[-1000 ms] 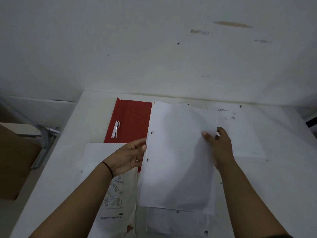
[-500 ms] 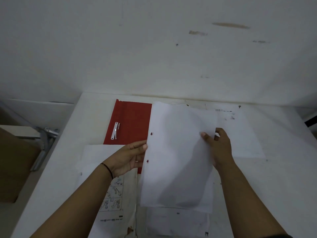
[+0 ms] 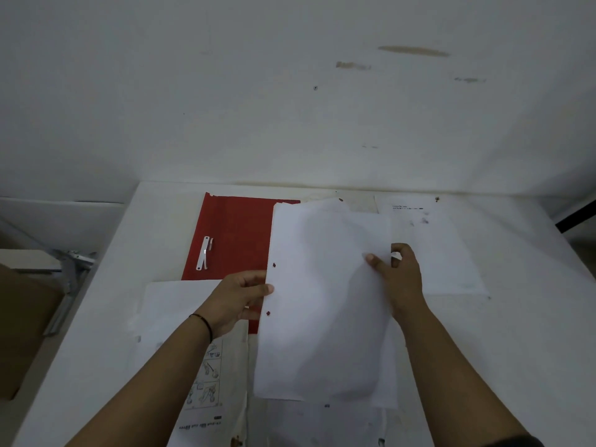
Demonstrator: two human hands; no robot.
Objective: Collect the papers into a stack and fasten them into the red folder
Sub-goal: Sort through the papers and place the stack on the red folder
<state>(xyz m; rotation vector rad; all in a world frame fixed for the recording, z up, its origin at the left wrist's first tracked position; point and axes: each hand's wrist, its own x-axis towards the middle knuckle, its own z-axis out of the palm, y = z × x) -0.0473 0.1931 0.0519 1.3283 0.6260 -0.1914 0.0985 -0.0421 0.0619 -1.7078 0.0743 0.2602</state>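
Observation:
I hold a thin stack of white punched sheets (image 3: 325, 301) above the table, its punched edge to the left. My left hand (image 3: 240, 301) pinches that left edge between the two holes. My right hand (image 3: 398, 272) grips the right edge, thumb on top. The red folder (image 3: 235, 237) lies open on the table behind my left hand, partly hidden by the sheets, with its white fastener strip (image 3: 203, 253) lying on it. More loose papers lie flat: one at the back right (image 3: 445, 253), a blank one at the left (image 3: 174, 304), and a printed instruction sheet (image 3: 209, 391) under my left forearm.
The white table (image 3: 532, 333) ends at a white wall at the back. Another sheet (image 3: 322, 424) lies under the held stack near the front edge. Left of the table stand a brown cardboard box (image 3: 22, 317) and a grey metal bracket (image 3: 69, 279).
The held sheets have shifted slightly left and away from me, so red folder now shows through both punch holes. Both hands kept their hold.

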